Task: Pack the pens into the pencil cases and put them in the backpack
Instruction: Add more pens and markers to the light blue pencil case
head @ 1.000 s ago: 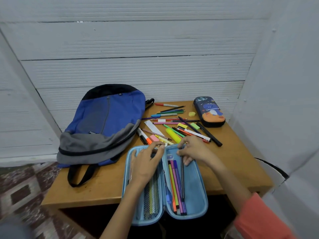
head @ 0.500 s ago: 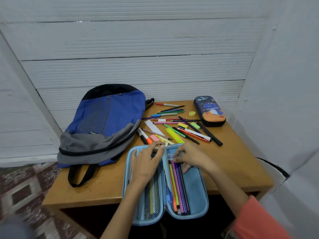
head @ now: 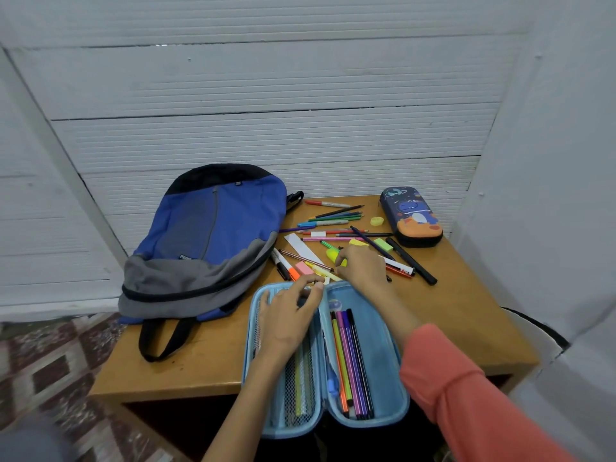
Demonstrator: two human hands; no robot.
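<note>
A light blue pencil case (head: 383, 331) lies open at the table's front edge. Several coloured pens (head: 353, 361) lie in its right half, and a few more sit behind the mesh on the left. My left hand (head: 286, 315) rests on the left half and pinches the top of the mesh flap. My right hand (head: 361, 266) is over the pile of loose pens (head: 333, 223) behind the case, its fingertips curled round a yellow highlighter (head: 331, 255). A blue and grey backpack (head: 213, 235) lies at the left. A dark dinosaur pencil case (head: 411, 215) sits zipped at the back right.
The wooden table (head: 466, 311) is small, with white walls behind it and to the right. A pink eraser (head: 304, 268), a white ruler (head: 300, 245), a green eraser (head: 383, 244) and a yellow cap (head: 376, 221) lie among the pens. Patterned floor shows at the left.
My right hand left the pens it was straightening in the case's right half and moved back to the loose pile, onto the yellow highlighter. The left hand stayed put.
</note>
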